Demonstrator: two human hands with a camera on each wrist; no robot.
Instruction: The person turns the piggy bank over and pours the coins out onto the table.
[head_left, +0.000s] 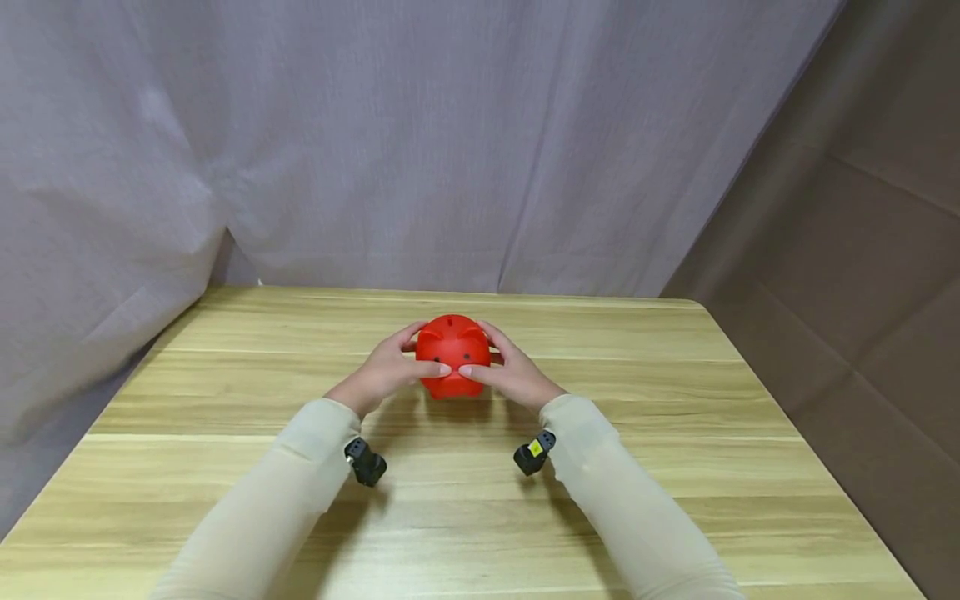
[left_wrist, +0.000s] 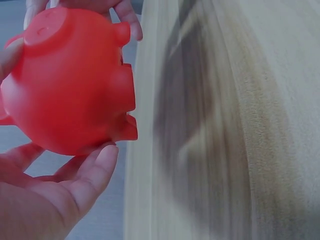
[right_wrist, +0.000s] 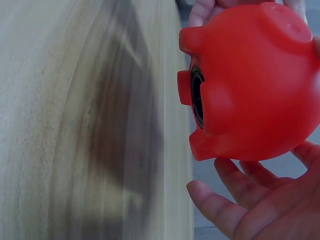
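Hands flank the red piggy bank [head_left: 453,355] evenly: your left hand [head_left: 382,372] cups its left side, your right hand [head_left: 510,372] its right, fingers curled round it. It stands mid-table [head_left: 675,433], snout toward you, neither hand nearer.

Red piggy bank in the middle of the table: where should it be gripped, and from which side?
Probably by its round flanks, one hand from each side. The red piggy bank is smooth, bulbous and handleless, so opposed palms suit it. The left hand and right hand already cup it that way, thumbs across its near face, above the table.
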